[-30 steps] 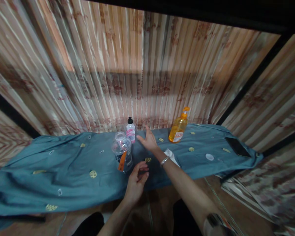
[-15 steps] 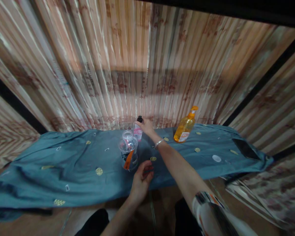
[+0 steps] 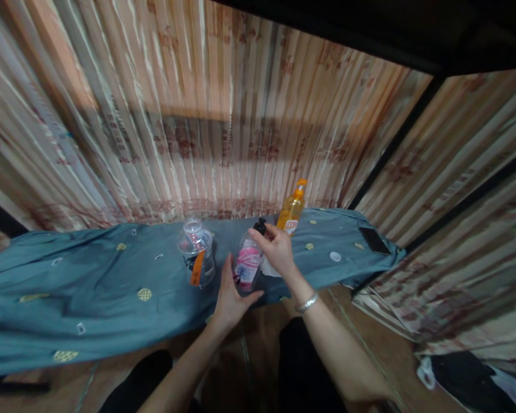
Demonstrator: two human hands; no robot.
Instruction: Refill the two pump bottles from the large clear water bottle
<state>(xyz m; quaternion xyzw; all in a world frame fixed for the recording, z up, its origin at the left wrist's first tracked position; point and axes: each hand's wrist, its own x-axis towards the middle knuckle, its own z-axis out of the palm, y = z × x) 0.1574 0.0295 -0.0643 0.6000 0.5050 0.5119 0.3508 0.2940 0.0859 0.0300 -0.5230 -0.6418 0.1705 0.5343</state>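
Holds a smooth, clear plastic bottle (image 3: 248, 265) with a pink-and-white label in the right hand (image 3: 278, 248), with the grip closed near its black cap (image 3: 261, 225). Spreads the left hand (image 3: 232, 295) around the lower end, with the grip open; cannot tell whether touching. Has the bottle tilted between both hands, right of a see-through, round-bodied plastic jar (image 3: 198, 267) with a narrower mouth and an orange strip. Shows farther back an amber pump bottle (image 3: 291, 212), and below the right hand a soft white paper (image 3: 270, 268). Has under these a cloth-covered desk (image 3: 98, 281), wrinkled and blue-green with yellow prints, and behind it a pleated curtain (image 3: 198, 155). Compared with half a second ago, brings the bottle out from behind the jar, nearer the body; opens the loosely curled left hand wider. Leaves the jar standing on the desk.
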